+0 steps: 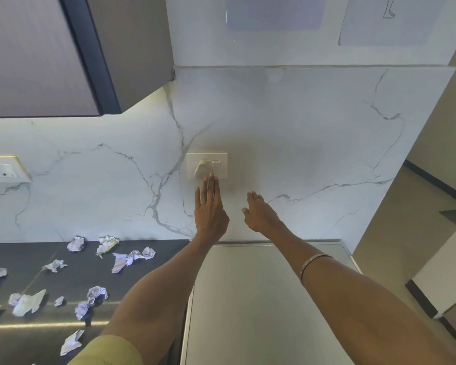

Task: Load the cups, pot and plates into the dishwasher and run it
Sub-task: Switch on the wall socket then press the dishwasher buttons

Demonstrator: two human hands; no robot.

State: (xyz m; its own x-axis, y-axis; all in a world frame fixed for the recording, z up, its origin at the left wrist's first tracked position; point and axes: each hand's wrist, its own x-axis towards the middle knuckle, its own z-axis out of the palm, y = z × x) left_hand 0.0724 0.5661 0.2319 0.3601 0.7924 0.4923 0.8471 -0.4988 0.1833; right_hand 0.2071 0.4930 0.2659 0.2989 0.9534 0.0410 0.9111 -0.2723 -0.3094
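A white wall socket plate (221,157) sits on the marble backsplash, with a white plug (201,168) pushed into it and a small red light beside the switch. My left hand (209,206) is stretched flat up the wall, fingertips just under the switch. My right hand (261,213) hovers to the right of it, fingers loosely spread, holding nothing. Below both arms lies the grey metal top of an appliance (261,299), which may be the dishwasher. No cups, pot or plates are in view.
A dark countertop (24,255) on the left carries several crumpled paper scraps (75,244). A second socket (3,171) is at the far left of the wall. A dark upper cabinet (37,54) hangs overhead on the left. A beige wall edge (419,193) borders the right.
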